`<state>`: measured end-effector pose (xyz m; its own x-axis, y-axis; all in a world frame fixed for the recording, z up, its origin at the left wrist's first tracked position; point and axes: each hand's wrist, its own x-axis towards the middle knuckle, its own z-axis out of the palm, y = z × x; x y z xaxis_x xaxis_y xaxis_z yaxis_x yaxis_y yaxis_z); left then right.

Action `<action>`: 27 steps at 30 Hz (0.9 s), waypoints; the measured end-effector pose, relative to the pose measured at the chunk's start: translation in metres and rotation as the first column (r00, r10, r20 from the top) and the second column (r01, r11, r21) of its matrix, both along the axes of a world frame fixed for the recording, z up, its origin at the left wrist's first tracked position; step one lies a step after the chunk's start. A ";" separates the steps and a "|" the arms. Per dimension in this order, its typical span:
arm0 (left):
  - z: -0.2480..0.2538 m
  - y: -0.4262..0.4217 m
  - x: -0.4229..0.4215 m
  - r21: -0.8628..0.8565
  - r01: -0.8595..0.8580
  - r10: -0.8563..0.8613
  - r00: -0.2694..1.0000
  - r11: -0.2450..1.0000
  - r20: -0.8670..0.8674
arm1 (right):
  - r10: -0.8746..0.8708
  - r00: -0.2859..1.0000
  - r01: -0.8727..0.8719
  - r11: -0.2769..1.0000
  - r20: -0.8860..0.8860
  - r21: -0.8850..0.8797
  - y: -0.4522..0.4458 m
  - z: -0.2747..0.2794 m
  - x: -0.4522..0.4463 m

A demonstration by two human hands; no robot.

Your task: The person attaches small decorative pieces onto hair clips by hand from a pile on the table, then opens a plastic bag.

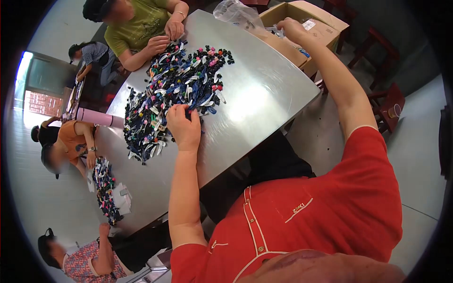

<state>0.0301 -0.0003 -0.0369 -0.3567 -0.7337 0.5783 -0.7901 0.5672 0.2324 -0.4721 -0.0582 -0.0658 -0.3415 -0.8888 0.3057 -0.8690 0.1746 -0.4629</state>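
Note:
At the near edge of a large pile of small hair clips in dark blue, black, white and pink, my left hand rests with its fingers curled down among the pieces; what it grips is too small to tell. My right hand is stretched out over an open cardboard box, its fingers closed on something whitish that I cannot make out. Clear plastic bagging lies at the box's left side.
The metal table holds a second, smaller pile beside white cards. A person in green works at the pile's far side. Other people are at the left. Red stools and a cup are at the right.

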 end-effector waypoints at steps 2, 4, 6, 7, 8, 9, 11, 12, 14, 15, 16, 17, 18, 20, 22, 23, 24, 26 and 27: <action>-0.001 -0.001 0.001 0.038 0.000 0.000 1.000 0.999 -0.001 | -0.010 1.000 0.012 0.993 -0.017 0.117 -0.005 0.001 0.008; 0.000 -0.001 0.001 0.071 -0.005 0.005 1.000 0.997 -0.004 | 0.069 0.957 0.015 0.958 -0.283 0.285 -0.001 0.010 0.019; 0.001 0.000 0.000 0.057 -0.004 0.003 1.000 0.998 0.008 | 0.066 0.930 0.044 0.956 -0.361 0.289 -0.023 -0.017 0.005; 0.001 -0.001 0.000 0.058 -0.005 0.005 1.000 0.998 0.010 | 0.063 0.895 0.076 0.954 -0.441 0.290 -0.030 -0.022 0.001; 0.000 -0.001 0.000 0.061 -0.003 0.003 1.000 0.998 0.001 | 0.066 0.896 0.074 0.954 -0.440 0.292 -0.036 -0.026 -0.006; 0.000 -0.001 0.000 0.065 0.001 0.000 1.000 0.998 -0.008 | 0.074 0.919 0.065 0.940 -0.387 0.336 -0.038 -0.024 -0.010; -0.001 -0.001 0.001 0.059 0.008 -0.007 1.000 0.998 -0.008 | 0.081 0.940 0.054 0.923 -0.331 0.381 -0.041 -0.025 -0.014; -0.001 -0.001 0.001 0.050 0.016 -0.016 1.000 0.999 -0.009 | -0.022 0.960 0.114 0.941 -0.278 0.318 -0.044 -0.030 -0.019; 0.000 -0.001 0.001 0.061 0.019 -0.018 1.000 0.998 -0.020 | -0.122 0.968 0.178 0.949 -0.220 0.262 -0.052 -0.047 -0.039; 0.000 0.000 0.000 0.066 0.021 -0.019 0.999 0.998 -0.032 | -0.176 0.968 0.216 0.947 -0.177 0.237 -0.059 -0.060 -0.056; 0.001 0.000 0.001 0.070 0.020 -0.018 0.999 0.997 -0.034 | -0.203 0.967 0.235 0.945 -0.156 0.227 -0.058 -0.062 -0.060; 0.001 0.000 0.001 0.074 0.018 -0.016 0.999 0.997 -0.028 | -0.229 0.964 0.254 0.943 -0.136 0.216 -0.058 -0.063 -0.063; 0.001 0.000 0.001 0.077 0.016 -0.014 1.000 0.997 -0.022 | -0.266 0.955 0.288 0.936 -0.128 0.201 -0.050 -0.053 -0.060; 0.002 0.001 0.000 0.084 0.016 -0.013 0.999 0.996 -0.033 | -0.304 0.945 0.323 0.928 -0.121 0.186 -0.044 -0.045 -0.060; 0.002 0.001 0.000 0.087 0.016 -0.012 0.999 0.996 -0.042 | -0.344 0.931 0.364 0.897 -0.121 0.252 -0.044 -0.043 -0.063; 0.002 0.001 0.000 0.084 0.020 -0.017 0.999 0.996 -0.036 | -0.344 0.931 0.363 0.897 -0.120 0.252 -0.045 -0.043 -0.063; 0.002 0.001 0.001 0.081 0.024 -0.022 0.999 0.996 -0.029 | -0.341 0.932 0.361 0.898 -0.121 0.253 -0.047 -0.042 -0.062; 0.002 0.001 0.000 0.087 0.023 -0.020 0.999 0.996 -0.036 | -0.334 0.935 0.354 0.900 -0.118 0.253 -0.047 -0.042 -0.059; 0.003 0.001 0.000 0.093 0.023 -0.019 0.999 0.995 -0.045 | -0.280 0.947 0.313 0.914 -0.156 0.259 -0.042 -0.038 -0.055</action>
